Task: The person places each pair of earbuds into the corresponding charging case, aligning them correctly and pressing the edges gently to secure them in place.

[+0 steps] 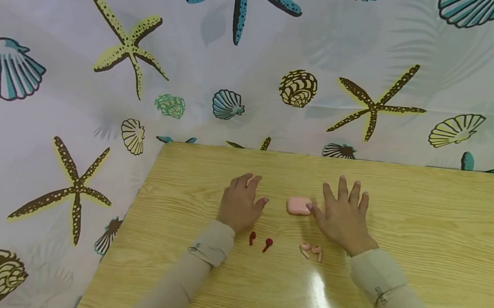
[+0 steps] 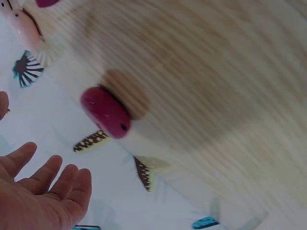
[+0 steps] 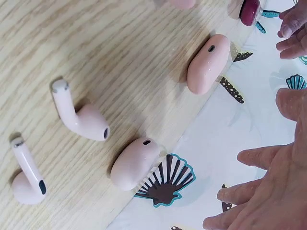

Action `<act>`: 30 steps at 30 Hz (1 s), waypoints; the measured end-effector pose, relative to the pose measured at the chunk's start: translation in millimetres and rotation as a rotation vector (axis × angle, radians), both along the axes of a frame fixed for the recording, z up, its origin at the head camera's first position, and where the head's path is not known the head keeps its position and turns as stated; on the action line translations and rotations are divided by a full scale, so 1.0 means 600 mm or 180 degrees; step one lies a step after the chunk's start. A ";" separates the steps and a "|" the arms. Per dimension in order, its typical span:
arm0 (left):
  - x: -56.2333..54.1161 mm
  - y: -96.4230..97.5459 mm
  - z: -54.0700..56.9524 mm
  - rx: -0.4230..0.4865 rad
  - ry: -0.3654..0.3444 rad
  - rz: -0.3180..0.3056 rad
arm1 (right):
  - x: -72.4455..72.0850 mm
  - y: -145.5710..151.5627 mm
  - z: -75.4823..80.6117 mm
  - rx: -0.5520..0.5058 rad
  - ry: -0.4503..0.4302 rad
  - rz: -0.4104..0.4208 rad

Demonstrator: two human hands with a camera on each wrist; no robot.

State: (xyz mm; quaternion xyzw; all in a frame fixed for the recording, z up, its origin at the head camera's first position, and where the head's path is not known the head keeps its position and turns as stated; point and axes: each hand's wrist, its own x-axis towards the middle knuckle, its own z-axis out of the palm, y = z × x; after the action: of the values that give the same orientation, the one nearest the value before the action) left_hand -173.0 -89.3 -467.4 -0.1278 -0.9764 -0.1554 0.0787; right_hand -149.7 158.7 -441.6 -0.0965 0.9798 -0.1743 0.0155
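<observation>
My left hand (image 1: 241, 206) hovers palm-down with its fingers spread and slightly bent, holding nothing. A dark red earbud case (image 2: 106, 112) lies near it in the left wrist view; in the head view the hand hides it. My right hand (image 1: 343, 218) is spread wide and holds nothing. Its thumb tip overlaps the edge of a pink earbud case (image 1: 299, 206) in the head view. A second, paler pink case (image 3: 135, 164) shows in the right wrist view, hidden by the right hand from above. Nearer the body lie two red earbuds (image 1: 268, 245) and two pale pink earbuds (image 1: 317, 252).
Everything stands on a light wood-grain table (image 1: 208, 164). Behind it and along its left side hangs a white cloth (image 1: 258, 67) printed with starfish and shells. A bright light reflection falls on the tabletop between the forearms.
</observation>
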 end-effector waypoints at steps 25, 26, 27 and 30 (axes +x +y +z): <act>-0.015 -0.063 -0.045 0.0265 -0.0859 0.0618 | 0.016 -0.001 -0.010 0.0126 0.0156 -0.0012; -0.016 -0.061 -0.047 0.0264 -0.0820 0.0611 | 0.016 0.000 -0.011 0.0133 0.0166 -0.0013; -0.016 -0.059 -0.048 0.0279 -0.0787 0.0609 | 0.016 0.001 -0.012 0.0138 0.0170 -0.0013; -0.018 -0.054 -0.049 0.0295 -0.0689 0.0611 | 0.017 0.004 -0.015 0.0140 0.0160 -0.0023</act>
State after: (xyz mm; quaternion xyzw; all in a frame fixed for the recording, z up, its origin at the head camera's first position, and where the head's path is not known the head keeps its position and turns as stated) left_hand -184.1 -121.4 -496.9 -0.0125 -0.9787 -0.2049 -0.0068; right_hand -139.7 160.9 -450.3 -0.0970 0.9838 -0.1503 -0.0077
